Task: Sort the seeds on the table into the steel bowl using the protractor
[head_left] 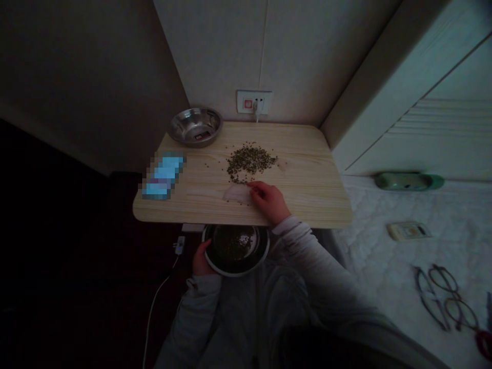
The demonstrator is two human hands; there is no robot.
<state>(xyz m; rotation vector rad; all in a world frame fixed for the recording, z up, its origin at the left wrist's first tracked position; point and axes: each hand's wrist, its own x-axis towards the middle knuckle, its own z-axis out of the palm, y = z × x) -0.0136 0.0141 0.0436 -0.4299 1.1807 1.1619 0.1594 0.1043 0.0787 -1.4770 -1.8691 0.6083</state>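
Note:
A loose pile of small greenish-brown seeds or beans (pixel 251 160) is spread over the wooden tabletop (pixel 307 200). At the near edge of the pile is my right hand (pixel 269 201), its thumb and fingers bent together; anything between the fingertips is too small to make out. A pale patch (pixel 236 193) lies beside those fingers, with a few stray grains around it. Below the table's front edge, my left hand (pixel 202 260) grips the left side of a bowl (pixel 236 273) with a light rim. More of the same small grains show inside it.
An empty-looking steel bowl (pixel 180 130) stands at the table's back left corner. A lit phone (pixel 164 177), pixelated, lies at the left. Behind is a wall socket (pixel 254 102). Glasses (pixel 449 297), a pale device (pixel 409 230) and a green object (pixel 409 181) rest on the white bedding.

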